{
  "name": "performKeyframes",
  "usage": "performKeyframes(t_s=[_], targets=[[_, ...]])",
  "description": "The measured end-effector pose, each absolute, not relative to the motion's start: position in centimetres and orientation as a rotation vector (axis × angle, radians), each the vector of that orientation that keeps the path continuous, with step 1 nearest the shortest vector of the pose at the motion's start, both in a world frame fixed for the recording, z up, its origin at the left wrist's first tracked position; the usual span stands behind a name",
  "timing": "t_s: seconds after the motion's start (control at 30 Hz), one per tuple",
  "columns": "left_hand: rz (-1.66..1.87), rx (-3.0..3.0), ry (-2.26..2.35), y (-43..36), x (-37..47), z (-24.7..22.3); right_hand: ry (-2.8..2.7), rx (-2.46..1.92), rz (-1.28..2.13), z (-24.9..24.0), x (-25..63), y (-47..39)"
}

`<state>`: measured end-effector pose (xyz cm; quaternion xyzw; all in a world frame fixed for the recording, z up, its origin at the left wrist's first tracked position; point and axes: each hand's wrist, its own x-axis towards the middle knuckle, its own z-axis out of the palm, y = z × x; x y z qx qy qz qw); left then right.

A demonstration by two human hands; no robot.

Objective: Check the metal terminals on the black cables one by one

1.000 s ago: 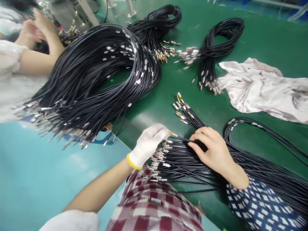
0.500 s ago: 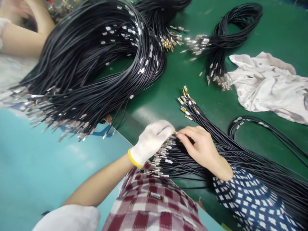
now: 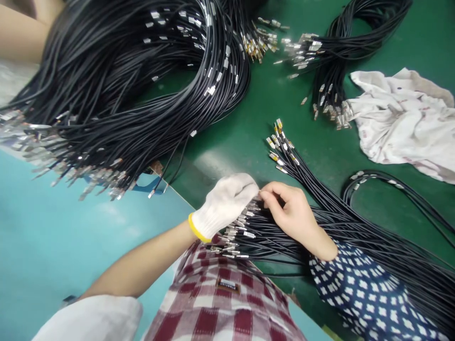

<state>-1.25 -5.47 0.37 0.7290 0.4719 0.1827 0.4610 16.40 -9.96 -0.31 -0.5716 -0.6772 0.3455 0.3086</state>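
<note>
My left hand (image 3: 227, 203), in a white glove with a yellow cuff, has its fingers pinched together. Its fingertips meet those of my bare right hand (image 3: 289, 208), whose thumb and forefinger are closed at a cable end. What each hand grips there is too small to make out. Beneath both hands lies a wide bundle of black cables (image 3: 277, 237) with silver connector tips near my apron. A smaller group of cable ends with silver and yellow tips (image 3: 279, 142) fans out just beyond my right hand.
A large coil of black cables (image 3: 170, 109) lies at the left, its tips over the table edge. Another coil (image 3: 359, 45) and a crumpled white cloth (image 3: 401, 118) are at the upper right of the green table (image 3: 305, 104). Another person's arm (image 3: 21, 33) shows at the upper left.
The view has shifted slightly. My fingertips have come closer together, and the small yellow part seen between them before is now hidden.
</note>
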Motion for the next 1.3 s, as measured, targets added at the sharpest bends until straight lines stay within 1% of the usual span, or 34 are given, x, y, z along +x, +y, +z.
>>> performKeyframes(t_s=[0.1, 0.2, 0.3, 0.5, 0.6, 0.7, 0.9, 1.1, 1.3], targets=[[0.383, 1.647, 1.159, -5.0, -1.1, 1.3, -1.687, -1.467, 1.106, -0.3, 17.0, -9.7], [0.336, 1.539, 1.166, -4.5, -1.0, 2.0, -1.683, -1.429, 1.2, -0.1, 17.6, -9.6], [0.299, 1.459, 1.137, -4.2, -1.3, 2.1, -1.726, -1.44, 1.188, 0.1, 17.8, -9.7], [0.227, 1.278, 0.89, -3.3, -2.2, 2.1, -1.727, -1.429, 1.179, 0.2, 17.7, -9.7], [0.18, 1.204, 0.818, -2.8, -2.3, 2.0, -1.707, -1.415, 1.261, 0.2, 17.9, -9.6], [0.129, 1.153, 0.788, -2.4, -2.3, 1.8, -1.664, -1.366, 1.361, 0.1, 18.0, -9.7], [0.05, 0.966, 0.73, -2.0, -2.2, 1.5, -1.538, -1.34, 1.367, -0.6, 17.7, -9.8], [-0.03, 0.884, 0.698, -1.6, -1.9, 0.9, -1.414, -1.342, 1.471, -0.9, 17.3, -9.7], [-0.079, 0.845, 0.662, -1.0, -1.8, 0.8, -1.408, -1.341, 1.439, -0.7, 17.2, -9.8]])
